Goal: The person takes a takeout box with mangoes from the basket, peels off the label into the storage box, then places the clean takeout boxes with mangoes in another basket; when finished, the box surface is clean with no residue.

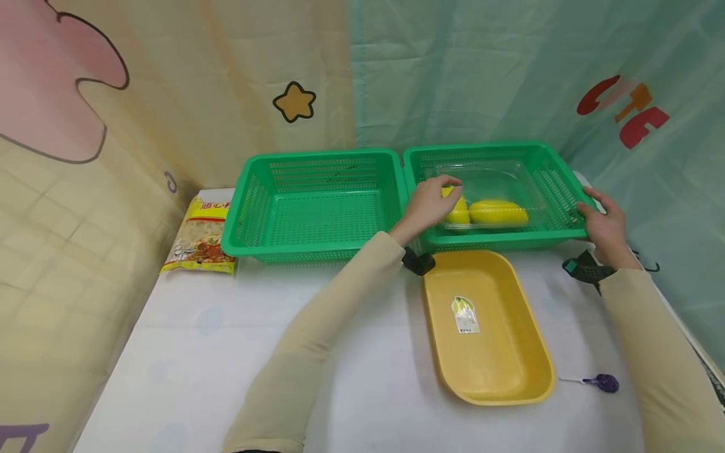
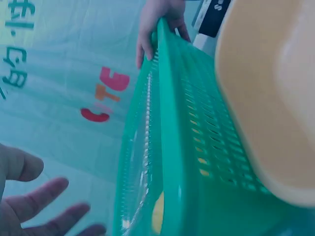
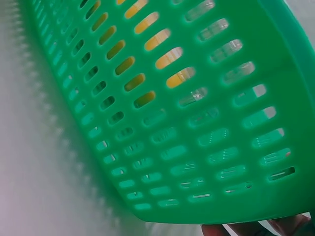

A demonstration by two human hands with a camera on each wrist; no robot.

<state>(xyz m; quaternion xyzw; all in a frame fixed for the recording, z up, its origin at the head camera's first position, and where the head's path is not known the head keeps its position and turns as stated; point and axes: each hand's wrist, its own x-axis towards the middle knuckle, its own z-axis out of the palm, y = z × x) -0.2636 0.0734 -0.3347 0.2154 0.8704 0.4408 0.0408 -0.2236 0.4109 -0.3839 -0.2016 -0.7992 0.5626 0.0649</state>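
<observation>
My right hand [image 1: 606, 226] grips the right end of the right-hand green basket [image 1: 510, 238], fingers over its rim. In the left wrist view the same hand [image 2: 160, 22] shows at the basket's far end. Above the basket's left side is my left hand [image 1: 433, 201], its fingers spread and holding nothing in the left wrist view. Inside this basket lies a clear plastic box [image 1: 487, 176] with yellow rounded items [image 1: 498, 212], partly hidden behind the left hand. Through the slots in the right wrist view, yellow shows behind the basket wall [image 3: 162, 118].
Another green basket [image 1: 323, 217] stands to the left, beside a packet of food [image 1: 204, 239]. A yellow tray [image 1: 487, 358] with a sticker sits in front of the right basket. A purple lollipop [image 1: 608, 383] lies right of the tray. A curtain [image 1: 481, 69] hangs behind.
</observation>
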